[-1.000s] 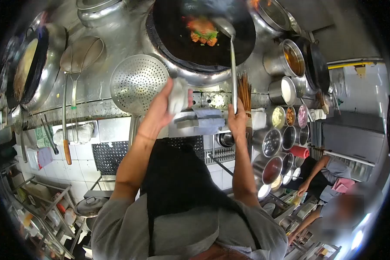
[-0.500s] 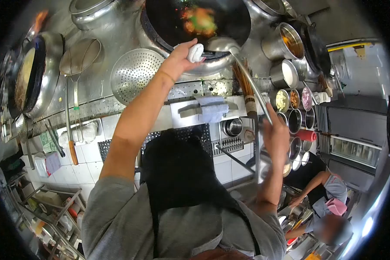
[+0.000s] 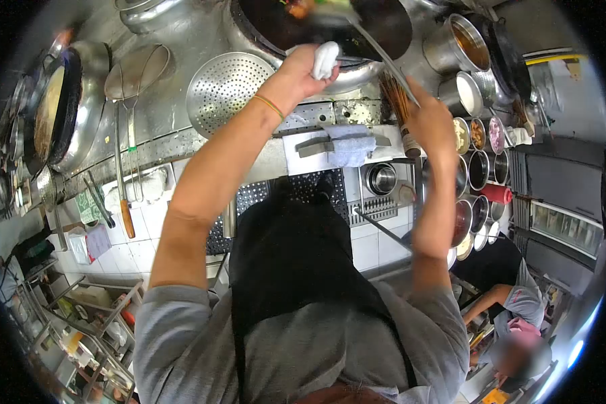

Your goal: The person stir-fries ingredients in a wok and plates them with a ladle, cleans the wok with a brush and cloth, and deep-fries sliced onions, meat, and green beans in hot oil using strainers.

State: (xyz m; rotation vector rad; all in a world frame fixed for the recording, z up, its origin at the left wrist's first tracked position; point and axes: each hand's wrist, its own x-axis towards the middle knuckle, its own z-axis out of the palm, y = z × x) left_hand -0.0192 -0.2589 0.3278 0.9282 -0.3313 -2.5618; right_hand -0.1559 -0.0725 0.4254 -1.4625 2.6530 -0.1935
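at the near rim of the wide, black, round metal wok (image 3: 392, 23), the person's left grip (image 3: 303, 71) is closed around a bunched white cloth (image 3: 326, 59); whether the cloth touches the rim cannot be told. a thin multicoloured band (image 3: 268, 106) circles the left wrist. farther right, the right grip (image 3: 432, 121) is wrapped round the slim grey handle of a long metal ladle (image 3: 377, 50), which slants up and leftward over the wok, its bowl blurred beside the food. that food, a small heap of orange-red and green pieces (image 3: 296, 7), lies in the wok at the top edge of the view, partly cut off

on the steel tabletop (image 3: 182, 40), left of the wok, rests a large round perforated silver skimmer (image 3: 225, 87), and farther left a round fine-mesh strainer (image 3: 138, 71). near the right grip is a brown bundled-stick brush (image 3: 395, 101). a pale blue-grey cloth (image 3: 352, 145) hangs at the tabletop's near edge. to the right stands a tall steel pot (image 3: 443, 55) of orange-brown liquid. at lower right is a co-worker in a grey shirt (image 3: 525, 303)
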